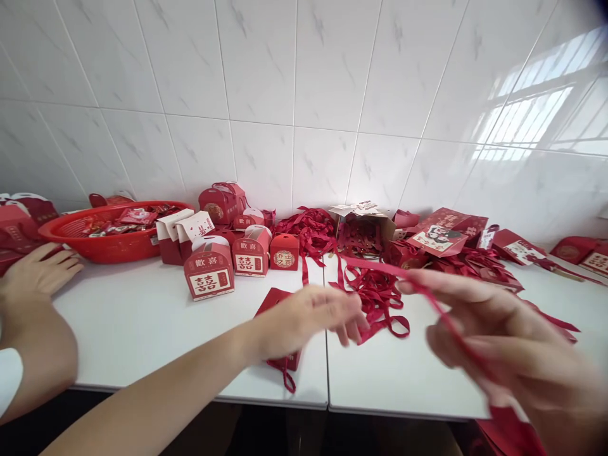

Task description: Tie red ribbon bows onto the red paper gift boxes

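Observation:
My right hand (517, 348), blurred and close to the camera, has its fingers curled around a red ribbon (380, 265). One stretch of the ribbon runs left from the fingertips towards the loose ribbon pile (373, 294), and another crosses the palm and hangs below. My left hand (313, 316) reaches over the table with its fingers stretched to the right, loosely apart and holding nothing I can see. Under that hand lies a flat red gift box (273, 301), partly covered by it, with a twisted red cord loop (289, 379) at its near side.
At far left another person's hand (40, 272) rests near a red plastic basket (114, 244) of wrapped sweets. Several red-and-white candy boxes (209, 269) stand in the middle. An open carton (365, 231), flat boxes (441, 231) and more ribbon (308, 231) line the tiled wall.

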### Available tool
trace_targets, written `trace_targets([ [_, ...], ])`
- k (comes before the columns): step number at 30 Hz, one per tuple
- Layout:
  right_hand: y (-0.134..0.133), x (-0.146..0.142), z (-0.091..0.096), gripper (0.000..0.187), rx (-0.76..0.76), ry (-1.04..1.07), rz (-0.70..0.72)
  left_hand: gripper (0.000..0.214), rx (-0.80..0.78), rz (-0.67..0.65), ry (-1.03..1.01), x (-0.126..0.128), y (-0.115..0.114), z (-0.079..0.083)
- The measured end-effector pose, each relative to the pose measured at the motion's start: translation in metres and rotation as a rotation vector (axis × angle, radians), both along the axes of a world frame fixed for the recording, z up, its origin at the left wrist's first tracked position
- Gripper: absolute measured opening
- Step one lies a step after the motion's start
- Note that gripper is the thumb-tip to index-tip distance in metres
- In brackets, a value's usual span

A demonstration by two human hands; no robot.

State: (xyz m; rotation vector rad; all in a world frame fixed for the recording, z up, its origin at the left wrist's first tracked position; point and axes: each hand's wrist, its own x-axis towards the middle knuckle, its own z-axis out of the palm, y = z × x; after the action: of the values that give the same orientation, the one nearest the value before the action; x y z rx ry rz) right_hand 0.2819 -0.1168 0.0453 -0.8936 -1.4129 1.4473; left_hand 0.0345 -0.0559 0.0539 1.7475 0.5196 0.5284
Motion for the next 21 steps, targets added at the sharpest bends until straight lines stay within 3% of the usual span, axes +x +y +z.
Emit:
trace_targets([
  [2,0.004,-0.024,-0.003,0.060,-0.005,-0.019,0.121,0.049,-0.102,-0.063,0.035,-0.001,-0.019,-0.006],
  [4,0.006,-0.043,-0.011,0.057,-0.031,-0.030,0.177,0.041,-0.132,-0.009,0.061,-0.001,-0.031,-0.013],
  [8,0.006,-0.064,-0.033,0.053,-0.062,-0.019,0.114,0.040,-0.061,0.174,0.159,-0.004,-0.040,-0.023],
  [11,0.008,-0.072,-0.042,0.042,-0.071,0.019,0.078,0.035,-0.039,0.208,0.187,-0.009,-0.041,-0.027],
  [15,0.012,-0.081,-0.044,0.032,-0.082,0.064,0.024,0.028,-0.029,0.195,0.235,-0.012,-0.043,-0.032],
  [21,0.010,-0.085,-0.044,0.036,-0.072,0.103,0.016,0.034,0.180,0.303,0.361,-0.016,-0.043,-0.044],
])
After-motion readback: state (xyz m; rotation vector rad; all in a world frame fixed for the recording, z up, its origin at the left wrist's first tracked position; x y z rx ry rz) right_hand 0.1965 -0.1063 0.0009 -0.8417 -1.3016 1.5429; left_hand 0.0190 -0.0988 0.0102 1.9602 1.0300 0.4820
